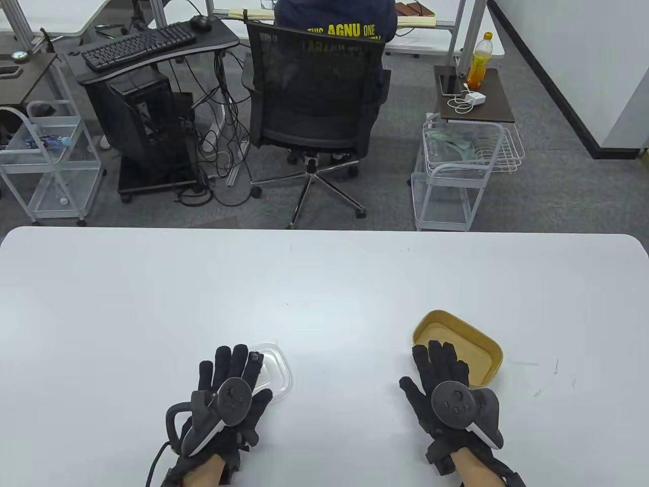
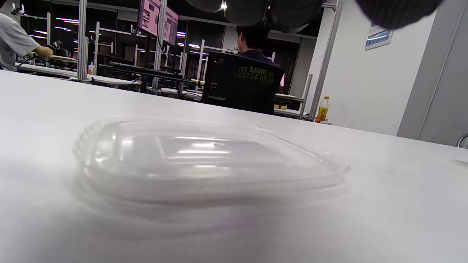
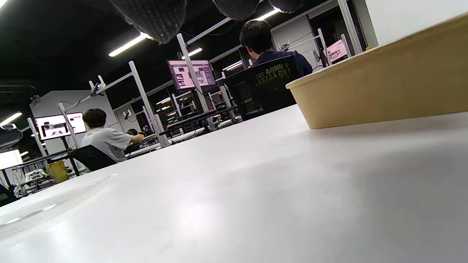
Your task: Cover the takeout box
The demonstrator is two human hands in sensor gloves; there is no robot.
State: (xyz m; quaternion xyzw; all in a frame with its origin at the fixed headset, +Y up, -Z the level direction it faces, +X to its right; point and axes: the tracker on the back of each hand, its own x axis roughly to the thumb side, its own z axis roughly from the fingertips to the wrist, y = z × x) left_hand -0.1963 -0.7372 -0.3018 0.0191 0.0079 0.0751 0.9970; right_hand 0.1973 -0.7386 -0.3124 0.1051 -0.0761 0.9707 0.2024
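From the table view, the table [image 1: 324, 284] is white, and both gloved hands lie low near its near edge. The left hand [image 1: 228, 401] has its fingers spread flat and loose, their tips over the near-left part of the clear lid [image 1: 276, 368], which lies flat on the table; whether they press it or only hover cannot be told. The right hand [image 1: 446, 390] is likewise spread and grips nothing, its fingertips at the near-left corner of the box [image 1: 459, 350] — a tan, uncovered tray standing well to the right of the lid. Beyond the table sits a person [image 1: 337, 20] in a black chair [image 1: 314, 96].

In the left wrist view the lid [image 2: 204, 160] lies flat on the table [image 2: 384, 204], close ahead, with dark fingertips [image 2: 285, 12] hanging in from the top edge, clear of its front.

In the right wrist view the box [image 3: 384, 87] stands on the table [image 3: 256, 197] at the right, its wall facing the camera — fingertips [image 3: 153, 16] hang at the top edge, apart from one another and holding nothing.
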